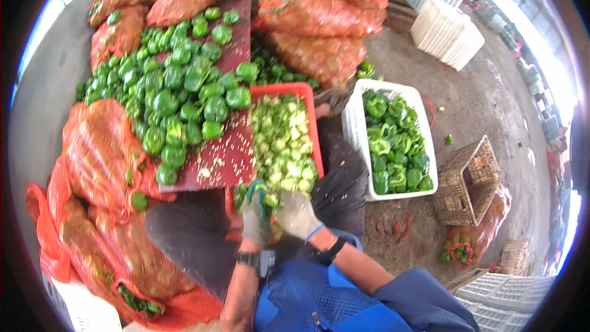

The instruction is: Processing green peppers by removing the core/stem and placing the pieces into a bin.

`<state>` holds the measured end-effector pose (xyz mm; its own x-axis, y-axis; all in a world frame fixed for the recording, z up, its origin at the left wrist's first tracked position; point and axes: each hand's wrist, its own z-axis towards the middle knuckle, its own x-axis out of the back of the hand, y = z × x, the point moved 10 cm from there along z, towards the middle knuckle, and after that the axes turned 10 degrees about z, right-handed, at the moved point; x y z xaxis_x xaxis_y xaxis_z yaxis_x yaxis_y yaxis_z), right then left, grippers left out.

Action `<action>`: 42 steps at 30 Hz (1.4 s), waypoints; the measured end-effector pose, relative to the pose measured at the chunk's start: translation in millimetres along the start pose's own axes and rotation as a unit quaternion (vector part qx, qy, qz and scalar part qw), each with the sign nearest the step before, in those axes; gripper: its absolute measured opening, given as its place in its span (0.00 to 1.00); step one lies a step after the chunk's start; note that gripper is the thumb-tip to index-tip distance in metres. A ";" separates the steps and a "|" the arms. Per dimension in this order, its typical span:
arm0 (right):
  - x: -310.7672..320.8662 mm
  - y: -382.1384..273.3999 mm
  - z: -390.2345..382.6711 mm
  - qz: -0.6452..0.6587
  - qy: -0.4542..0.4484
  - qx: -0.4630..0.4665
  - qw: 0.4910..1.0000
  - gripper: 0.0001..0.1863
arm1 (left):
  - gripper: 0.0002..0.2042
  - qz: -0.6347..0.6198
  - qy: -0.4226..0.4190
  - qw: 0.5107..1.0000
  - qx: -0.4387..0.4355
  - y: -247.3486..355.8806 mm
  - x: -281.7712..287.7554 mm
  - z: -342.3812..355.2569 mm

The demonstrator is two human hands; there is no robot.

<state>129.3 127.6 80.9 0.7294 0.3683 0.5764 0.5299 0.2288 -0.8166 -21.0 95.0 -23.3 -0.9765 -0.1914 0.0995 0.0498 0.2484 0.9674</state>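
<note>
My left hand (pixel 256 215), in a grey glove with green on it, is curled at the near end of a red basin (pixel 311 117) full of pale-green pepper cores and seeds (pixel 281 138). My gloved right hand (pixel 294 214) is closed right beside it; what either holds is too hidden to make out. Just beyond my left hand, a dark red board (pixel 206 169) scattered with seeds bears a heap of whole green peppers (pixel 166 101). To the right, a white plastic crate (pixel 424 190) holds cut green peppers (pixel 396 141).
Red mesh sacks (pixel 104 147) are piled at the left, others (pixel 319 12) at the back. At the right stand a white container (pixel 445 31), a tipped wicker basket (pixel 464 184), a lying sack (pixel 485 227) and stacked crates (pixel 498 295). My legs (pixel 184 233) flank the basin.
</note>
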 end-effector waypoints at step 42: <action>126.9 20.8 -8.7 0.050 0.252 -0.078 0.963 0.31 | 0.30 -0.537 -0.100 0.836 0.057 92.6 -64.1 -20.0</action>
<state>236.7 171.3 137.2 0.8763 -0.1125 0.4685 0.4768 0.0619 -0.8768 50.5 111.3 64.6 -0.4610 -0.2024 -0.8640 -0.8872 0.1253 0.4440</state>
